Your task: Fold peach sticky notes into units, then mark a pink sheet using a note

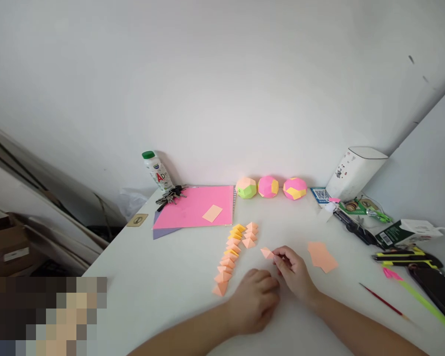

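My right hand pinches a small folded peach paper piece between thumb and fingertips, just above the table. Close beside it, my left hand is closed with curled fingers; whatever lies inside them, if anything, is hidden. Left of my hands runs a slanting row of folded paper pieces, peach with some orange-yellow. A shorter row of peach folded pieces lies alongside its far end. Flat peach paper sheets lie to the right of my right hand.
Three multicoloured paper balls line the wall. At the back left are a pink sheet, keys and a bottle. Toward the right lie a thin red brush, a utility knife, a phone and a white container.
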### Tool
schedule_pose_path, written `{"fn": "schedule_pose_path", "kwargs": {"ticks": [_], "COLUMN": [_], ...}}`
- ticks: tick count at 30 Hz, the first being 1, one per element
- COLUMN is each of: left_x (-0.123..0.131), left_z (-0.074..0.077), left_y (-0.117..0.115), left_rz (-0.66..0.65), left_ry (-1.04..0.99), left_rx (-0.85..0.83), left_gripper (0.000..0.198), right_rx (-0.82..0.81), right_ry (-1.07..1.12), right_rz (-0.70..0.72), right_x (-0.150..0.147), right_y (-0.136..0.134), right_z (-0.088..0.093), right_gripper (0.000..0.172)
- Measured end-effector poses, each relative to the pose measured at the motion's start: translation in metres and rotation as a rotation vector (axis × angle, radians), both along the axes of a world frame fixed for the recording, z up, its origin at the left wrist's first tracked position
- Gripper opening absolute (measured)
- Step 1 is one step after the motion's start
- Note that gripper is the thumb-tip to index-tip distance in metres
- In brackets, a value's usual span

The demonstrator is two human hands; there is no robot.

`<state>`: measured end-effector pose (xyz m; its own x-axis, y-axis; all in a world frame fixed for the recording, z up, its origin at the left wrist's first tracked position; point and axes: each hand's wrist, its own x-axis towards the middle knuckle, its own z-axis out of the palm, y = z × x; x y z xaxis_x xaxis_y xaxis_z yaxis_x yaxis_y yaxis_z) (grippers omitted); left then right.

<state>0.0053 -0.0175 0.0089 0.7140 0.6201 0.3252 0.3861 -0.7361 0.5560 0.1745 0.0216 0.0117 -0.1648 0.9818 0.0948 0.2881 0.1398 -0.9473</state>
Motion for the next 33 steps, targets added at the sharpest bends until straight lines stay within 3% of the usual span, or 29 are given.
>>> {"fn": "schedule_pose_path", "kwargs": {"ticks": [3, 8, 19, 33], "left_x": [0.001, -0.002, 0.002, 0.002], "left_z": [0.001, 0.000, -0.008, -0.006], "left_y": [-0.002, 0.000, 0.002, 0.000], "left_rz": [-0.113, -0.135, -0.122, -0.109], "left_ry": [0.157, 0.212, 0.154, 0.142], "left_rx": [0.141, 0.165, 0.218, 0.255], "left_gripper": [0.029, 0.042, 0.039, 0.032], "right_rx": [0.020, 0.004, 0.028, 0.015], "right_ry": [-0.058, -0.096, -0.177, -0.300], "right_rz": [0.041, 0.047, -0.041, 0.002], "right_x": [0.001, 0.003, -0.013, -0.037], "right_y": [0.003, 0.008, 0.015, 0.036], "right_z": [-0.001, -0.003, -0.005, -0.004], "right_gripper": [0.030, 0.033, 0.023, 0.022]}}
